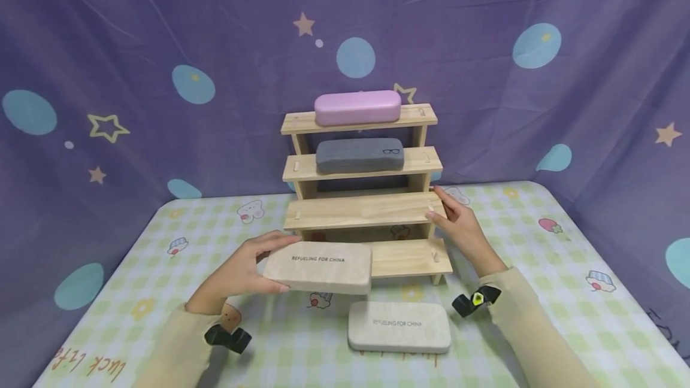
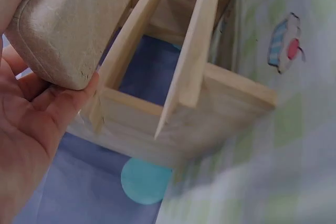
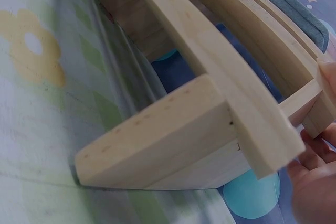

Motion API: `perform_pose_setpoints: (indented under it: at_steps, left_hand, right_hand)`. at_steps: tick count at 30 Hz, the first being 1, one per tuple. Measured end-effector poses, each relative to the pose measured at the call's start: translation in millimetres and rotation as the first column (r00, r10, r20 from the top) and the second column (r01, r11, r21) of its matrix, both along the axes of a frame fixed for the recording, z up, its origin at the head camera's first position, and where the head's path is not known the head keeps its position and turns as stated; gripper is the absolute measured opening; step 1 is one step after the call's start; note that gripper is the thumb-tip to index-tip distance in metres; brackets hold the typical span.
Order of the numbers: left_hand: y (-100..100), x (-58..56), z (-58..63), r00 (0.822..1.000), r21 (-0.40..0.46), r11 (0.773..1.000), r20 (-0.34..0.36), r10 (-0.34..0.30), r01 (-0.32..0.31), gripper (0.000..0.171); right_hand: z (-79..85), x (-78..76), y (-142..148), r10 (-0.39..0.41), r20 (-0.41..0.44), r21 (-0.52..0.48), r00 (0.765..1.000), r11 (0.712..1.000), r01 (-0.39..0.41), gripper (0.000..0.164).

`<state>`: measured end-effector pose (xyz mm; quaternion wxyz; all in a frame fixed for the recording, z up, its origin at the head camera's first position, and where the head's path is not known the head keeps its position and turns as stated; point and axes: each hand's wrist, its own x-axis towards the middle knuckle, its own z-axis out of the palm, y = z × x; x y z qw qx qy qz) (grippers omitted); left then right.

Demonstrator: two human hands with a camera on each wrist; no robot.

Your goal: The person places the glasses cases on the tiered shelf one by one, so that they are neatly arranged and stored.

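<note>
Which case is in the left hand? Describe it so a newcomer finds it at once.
Find the wooden stand. In the head view, a beige case in the left hand hides the left end of the lowest shelf. Its lettered lookalike lies on the tablecloth; this one is held.

Place: a screened-off setting; home, shop or studio, cannot tell.
Purple backdrop (image 1: 458,94): stars and blue spots, hanging from nine o'clock through twelve to three.
Table cover (image 1: 517,232): green checks, cupcakes, flowers, spreading toward six o'clock.
Stepped wooden stand (image 1: 356,211): on the cover's twelve o'clock side.
</note>
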<state>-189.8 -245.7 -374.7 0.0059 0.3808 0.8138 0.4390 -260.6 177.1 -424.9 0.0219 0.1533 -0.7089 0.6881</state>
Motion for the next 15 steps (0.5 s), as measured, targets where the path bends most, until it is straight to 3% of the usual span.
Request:
perform_pose_setpoints:
  at_steps: [5,9,15]
  left_hand:
    - [10.6,-10.7,2.2,0.999,0.05,0.999,0.034,0.0,-0.002,0.076]
    - [18.8,-17.4,7.2,0.998,0.046,0.998,0.043,0.046,-0.048,0.076]
    - [40.8,-14.1,36.0,0.997,0.011,0.997,0.007,0.078,-0.078,0.071]
  right_hand:
    - [0.4,0.8,-0.8,0.006,-0.002,-0.007,1.0,1.0,-0.006,0.069]
    - [0.3,0.7,-1.5,0.012,0.002,-0.01,1.0,1.0,-0.012,0.069]
    - [-2.3,-0.9,-0.1,0.003,-0.001,-0.007,1.0,1.0,-0.003,0.068]
